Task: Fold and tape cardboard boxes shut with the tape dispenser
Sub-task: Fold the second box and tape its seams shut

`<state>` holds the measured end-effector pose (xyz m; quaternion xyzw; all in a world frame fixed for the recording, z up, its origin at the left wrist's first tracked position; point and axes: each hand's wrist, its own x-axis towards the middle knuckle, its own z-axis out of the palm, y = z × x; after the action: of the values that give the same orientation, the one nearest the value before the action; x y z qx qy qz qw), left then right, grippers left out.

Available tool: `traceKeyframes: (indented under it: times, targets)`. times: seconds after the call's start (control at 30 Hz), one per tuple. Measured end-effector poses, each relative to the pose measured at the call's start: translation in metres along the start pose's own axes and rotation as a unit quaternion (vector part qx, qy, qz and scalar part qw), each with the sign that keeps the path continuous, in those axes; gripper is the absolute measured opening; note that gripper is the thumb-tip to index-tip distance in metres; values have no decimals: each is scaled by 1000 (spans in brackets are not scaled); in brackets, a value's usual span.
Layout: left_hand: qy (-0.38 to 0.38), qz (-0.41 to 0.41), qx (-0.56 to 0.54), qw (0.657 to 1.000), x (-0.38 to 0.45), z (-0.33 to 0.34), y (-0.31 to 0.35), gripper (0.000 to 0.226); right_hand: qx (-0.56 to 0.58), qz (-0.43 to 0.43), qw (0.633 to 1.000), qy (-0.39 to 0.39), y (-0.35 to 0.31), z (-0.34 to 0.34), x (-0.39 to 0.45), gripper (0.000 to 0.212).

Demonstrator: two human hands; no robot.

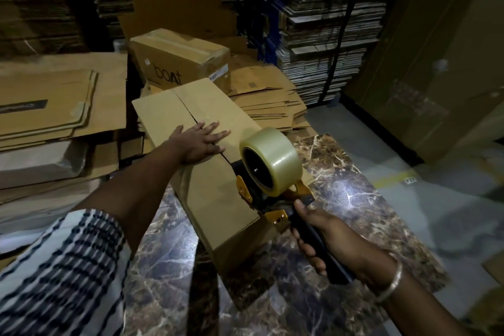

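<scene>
So the taping looks to be just starting. Nearest, the right hand is wrapped around the black handle of the dispenser, fingers curled tight on it. The dispenser's front end sits at the near end of the box, about where the centre seam meets the near edge, and the clear roll stands above it. Whether a tape end is already stuck down on the near face I cannot tell; the dispenser hides that spot.

The box lies on a marbled tabletop, long axis running away from the person. Its two top flaps are folded down and meet along the seam, which shows as a dark bare gap with no shine of tape on it. So folding is done on this box, and the whole seam is left to tape.

Farther along, the left hand lies flat across the seam, fingers straight and spread, pressing both flaps down and holding nothing.

Beyond it a taped box sits closed, one apparently finished. Around it lie stacks of flat cartons, so I judge that many boxes are left to do.
</scene>
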<state>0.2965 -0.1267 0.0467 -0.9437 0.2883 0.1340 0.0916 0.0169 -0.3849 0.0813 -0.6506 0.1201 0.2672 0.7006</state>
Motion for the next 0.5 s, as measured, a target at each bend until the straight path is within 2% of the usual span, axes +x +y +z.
traceKeyframes:
  times: [0.1, 0.2, 0.27, 0.3, 0.37, 0.5]
  targets:
    - [6, -12, -15, 1000, 2, 2, -1, 60, -5, -17, 1000, 1, 7, 1, -9, 59]
    - [87, -32, -35, 995, -11, 6, 16, 54, -24, -29, 999, -1, 7, 4, -10, 57]
    - [146, -2, -77, 986, -28, 8, 45, 54, -17, -29, 999, 4, 8, 6, -11, 57]
    - [152, 31, -97, 983, -37, 9, 62, 55, -14, -27, 1000, 7, 9, 6, -11, 57]
    - [128, 82, -113, 982, -49, 13, 84, 53, -11, -21, 1000, 11, 11, 7, -11, 57]
    - [68, 83, -73, 992, -42, 15, 76, 56, -4, -19, 1000, 11, 10, 6, -6, 57]
